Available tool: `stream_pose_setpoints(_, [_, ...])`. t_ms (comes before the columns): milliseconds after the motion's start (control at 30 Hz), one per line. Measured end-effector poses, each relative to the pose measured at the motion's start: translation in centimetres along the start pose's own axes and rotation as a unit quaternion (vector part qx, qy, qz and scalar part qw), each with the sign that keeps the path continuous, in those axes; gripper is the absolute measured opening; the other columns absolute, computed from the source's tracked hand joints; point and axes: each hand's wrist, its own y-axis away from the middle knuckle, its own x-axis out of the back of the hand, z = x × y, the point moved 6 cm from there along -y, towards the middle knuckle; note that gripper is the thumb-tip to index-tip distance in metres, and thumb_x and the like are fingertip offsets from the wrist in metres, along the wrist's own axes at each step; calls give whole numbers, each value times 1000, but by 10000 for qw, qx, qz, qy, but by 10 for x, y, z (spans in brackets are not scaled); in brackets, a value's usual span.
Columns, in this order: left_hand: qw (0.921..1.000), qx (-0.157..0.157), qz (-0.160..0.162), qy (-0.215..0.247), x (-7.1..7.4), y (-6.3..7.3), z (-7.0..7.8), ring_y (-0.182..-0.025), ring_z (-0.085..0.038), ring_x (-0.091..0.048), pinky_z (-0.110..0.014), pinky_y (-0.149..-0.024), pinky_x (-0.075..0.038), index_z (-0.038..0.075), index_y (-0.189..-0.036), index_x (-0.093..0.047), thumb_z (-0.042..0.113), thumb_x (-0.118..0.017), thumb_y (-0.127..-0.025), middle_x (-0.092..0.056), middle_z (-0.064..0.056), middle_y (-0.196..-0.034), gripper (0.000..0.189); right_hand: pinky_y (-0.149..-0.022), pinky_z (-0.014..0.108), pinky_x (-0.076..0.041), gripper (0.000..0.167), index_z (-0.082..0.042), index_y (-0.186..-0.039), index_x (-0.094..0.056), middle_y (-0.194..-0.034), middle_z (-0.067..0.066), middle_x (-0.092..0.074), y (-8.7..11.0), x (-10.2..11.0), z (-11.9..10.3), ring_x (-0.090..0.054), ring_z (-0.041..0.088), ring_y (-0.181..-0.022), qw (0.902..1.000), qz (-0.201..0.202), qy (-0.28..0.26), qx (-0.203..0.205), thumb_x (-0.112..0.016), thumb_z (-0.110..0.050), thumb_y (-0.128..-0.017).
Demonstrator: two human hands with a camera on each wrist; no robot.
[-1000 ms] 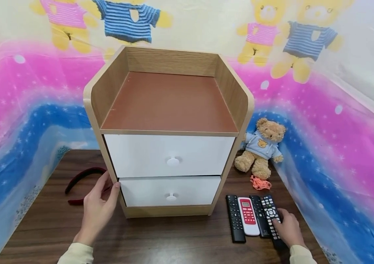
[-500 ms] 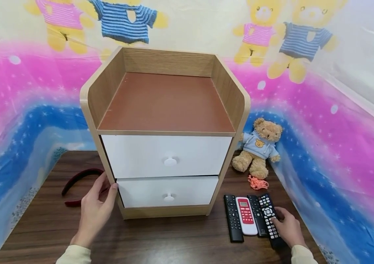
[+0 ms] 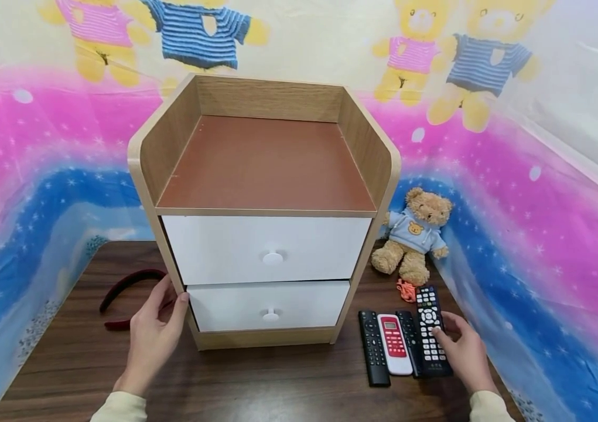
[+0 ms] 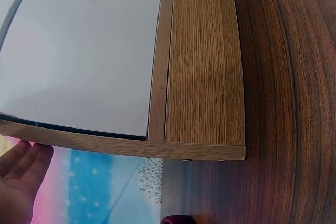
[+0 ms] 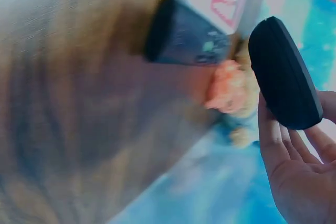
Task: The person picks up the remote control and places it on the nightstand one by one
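My right hand (image 3: 464, 354) holds a black remote control (image 3: 428, 334) with light buttons, thumb on its face. In the right wrist view that remote (image 5: 283, 74) is lifted clear of the table. To its left lie a dark remote (image 3: 408, 334), a white remote with a red keypad (image 3: 395, 344) and another black remote (image 3: 373, 349). My left hand (image 3: 153, 331) touches the left side of a wooden drawer cabinet (image 3: 266, 339), thumb at the front edge. The left wrist view shows its fingers (image 4: 32, 166) nearly straight against the outer side panel. Both white drawers (image 3: 225, 249) are closed.
Behind the remotes, a teddy bear (image 3: 416, 234) in a blue hoodie sits against the wall covering, with an orange-pink tangle (image 3: 406, 291) at its feet. A dark red headband (image 3: 119, 290) lies left of the cabinet on the brown table (image 3: 256, 387).
My right hand has raised the rightmost remote and turned it more upright, from beside the row to partly over the neighbouring dark one. My left hand stays at the cabinet.
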Motion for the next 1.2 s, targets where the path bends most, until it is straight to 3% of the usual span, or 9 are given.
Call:
stream_pose_setpoints(167, [9998, 90, 44, -150, 2, 1, 0, -99, 20, -46, 2, -79, -39, 2, -138, -56, 15, -66, -96, -68, -18, -115, 45, -86, 47, -55, 52, -3, -142, -49, -127, 23, -61, 13, 11, -32, -62, 35, -111, 9990, 136, -329, 252, -66, -24, -97])
stream_pose_setpoints(267, [9999, 99, -2, -125, 1, 0, -1, -100, 21, -46, 2, -80, -39, 3, -139, -55, 15, -66, -96, -67, -18, -117, 46, -83, 36, -57, 50, -5, -140, -52, -124, 21, -64, 21, 22, -54, -65, 31, -106, 9965, 428, -381, 615, -67, -22, -96])
stream_pose_setpoints(433, [10000, 51, 11, -47, -1, -1, -2, -100, 21, -47, 1, -80, -40, 3, -139, -56, 13, -66, -96, -67, -18, -116, 45, -73, 8, -49, 48, -8, -136, -58, -118, 18, -68, 35, 37, -82, -62, -1, -91, 9877, 865, -547, 1183, -72, -21, -92])
stream_pose_setpoints(533, [9999, 52, 36, -80, -2, -1, -2, -99, 21, -47, 2, -79, -40, 3, -139, -56, 14, -66, -96, -68, -18, -115, 45, -74, 4, -47, 48, -9, -136, -58, -117, 16, -68, 44, 44, -96, -56, -13, -87, 9827, 969, -788, 1364, -74, -20, -91])
stream_pose_setpoints(700, [9999, 41, 43, -93, -2, -1, -2, -99, 20, -48, 2, -79, -39, 2, -138, -56, 13, -66, -95, -68, -18, -115, 45, -75, 8, -50, 48, -9, -134, -60, -113, 15, -69, 63, 55, -123, -61, -7, -85, 9725, 1055, -1202, 1694, -75, -12, -89])
stream_pose_setpoints(967, [10000, 2, 18, 61, -3, -2, 0, -99, 20, -48, 1, -81, -41, 2, -138, -56, 11, -65, -96, -67, -18, -115, 44, -73, 15, -55, 53, -9, -131, -63, -105, -11, -69, 98, 78, -168, -68, 4, -88, 9428, 1300, -2001, 2329, -75, 7, -83])
stream_pose_setpoints(1200, [9999, -14, 74, 87, -2, -1, 0, -99, 20, -48, 1, -81, -41, 0, -137, -56, 10, -65, -96, -67, -19, -113, 43, -73, 19, -57, 56, -6, -134, -61, -114, -2, -70, 122, 89, -213, -69, 10, -93, 9240, 1083, -2250, 2895, -74, 11, -81])
